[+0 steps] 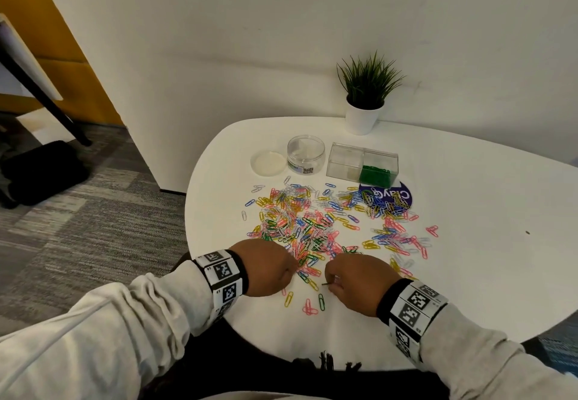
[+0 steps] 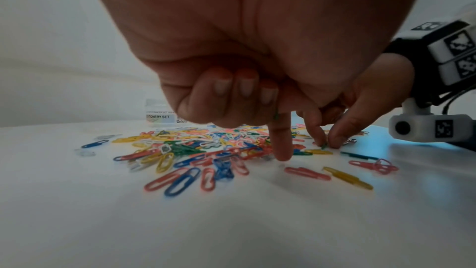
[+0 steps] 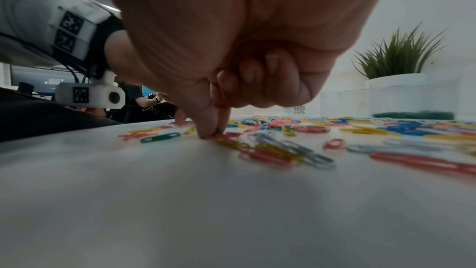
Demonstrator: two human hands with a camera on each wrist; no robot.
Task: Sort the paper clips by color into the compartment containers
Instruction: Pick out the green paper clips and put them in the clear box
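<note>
White round table (image 1: 469, 199), near edge | my right hand (image 1: 359, 280) pinches a green paper clip (image 3: 219, 130) flat on it | left hand (image 1: 266, 269) curled, forefinger pressing the clip pile (image 1: 312, 224) | clips light, slippery: lift one end.

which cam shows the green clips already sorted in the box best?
Head view: the green clips fill the right compartment of the clear box, seen from above. Right wrist shows only a low dark-green band through the box wall. Left wrist doesn't show them.
</note>
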